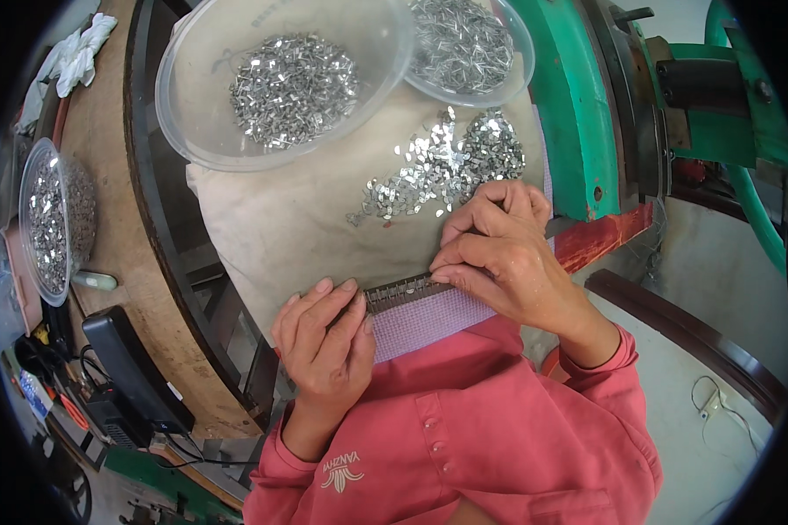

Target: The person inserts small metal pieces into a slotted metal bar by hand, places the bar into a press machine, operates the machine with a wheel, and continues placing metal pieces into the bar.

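Note:
A narrow dark metal bar (400, 291) with a row of slots lies across the near edge of the cloth, small shiny parts sitting in several slots. My left hand (326, 346) grips its left end, fingers over the top and thumb at the near side. At the right end, my right hand (503, 254) pinches thumb and forefinger together against the bar; whatever is between the fingertips is hidden. Just beyond it, a loose heap of small silvery metal pieces (446, 166) spreads over the beige cloth (263, 219). Purple woven mesh (429, 325) shows below the bar.
Two clear plastic bowls, a large one (171, 131) and a smaller one (527, 52), hold metal parts at the back. Green machinery (578, 114) borders the right. On the wooden bench (140, 219) at left are another parts bowl (37, 254) and a black box-shaped device (131, 367).

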`<state>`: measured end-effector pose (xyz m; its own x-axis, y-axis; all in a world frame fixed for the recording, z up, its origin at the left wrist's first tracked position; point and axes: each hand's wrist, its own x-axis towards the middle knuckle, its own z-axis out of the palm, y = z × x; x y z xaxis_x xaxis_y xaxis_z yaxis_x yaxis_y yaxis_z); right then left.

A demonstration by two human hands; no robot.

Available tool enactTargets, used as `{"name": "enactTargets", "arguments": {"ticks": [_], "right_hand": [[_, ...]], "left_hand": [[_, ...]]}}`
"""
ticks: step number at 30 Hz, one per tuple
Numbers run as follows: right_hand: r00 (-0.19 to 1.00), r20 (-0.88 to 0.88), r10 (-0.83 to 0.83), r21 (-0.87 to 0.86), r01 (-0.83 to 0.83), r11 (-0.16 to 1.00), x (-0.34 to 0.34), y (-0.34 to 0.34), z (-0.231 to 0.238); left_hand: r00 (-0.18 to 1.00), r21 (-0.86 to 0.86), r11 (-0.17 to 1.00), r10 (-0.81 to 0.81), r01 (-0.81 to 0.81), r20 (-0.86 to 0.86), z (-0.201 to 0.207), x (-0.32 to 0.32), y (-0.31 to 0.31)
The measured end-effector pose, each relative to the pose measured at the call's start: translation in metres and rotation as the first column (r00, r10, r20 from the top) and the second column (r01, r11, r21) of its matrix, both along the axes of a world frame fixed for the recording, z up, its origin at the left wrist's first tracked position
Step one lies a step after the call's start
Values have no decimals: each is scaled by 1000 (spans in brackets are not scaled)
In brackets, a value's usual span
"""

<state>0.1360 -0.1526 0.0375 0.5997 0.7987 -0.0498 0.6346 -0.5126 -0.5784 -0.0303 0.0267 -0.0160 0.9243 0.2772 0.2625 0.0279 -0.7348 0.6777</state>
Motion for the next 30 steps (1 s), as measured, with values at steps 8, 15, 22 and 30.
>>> {"name": "enactTargets", "arguments": {"ticks": [8, 15, 22, 30], "right_hand": [[1000, -1, 10, -6, -10, 1000, 2, -2, -1], [1000, 7, 8, 3, -8, 1000, 1, -2, -2], [1000, 10, -4, -7, 4, 1000, -1, 0, -3], [1000, 2, 0, -5, 0, 1000, 1, 1, -1]], "left_hand": [[1000, 14, 1000, -13, 14, -12, -1, -1, 1], [1000, 17, 1000, -9, 9, -3, -2, -1, 0], [1000, 14, 1000, -14, 14, -6, -1, -2, 1], [1000, 11, 1000, -11, 11, -7, -2, -2, 0]]}}
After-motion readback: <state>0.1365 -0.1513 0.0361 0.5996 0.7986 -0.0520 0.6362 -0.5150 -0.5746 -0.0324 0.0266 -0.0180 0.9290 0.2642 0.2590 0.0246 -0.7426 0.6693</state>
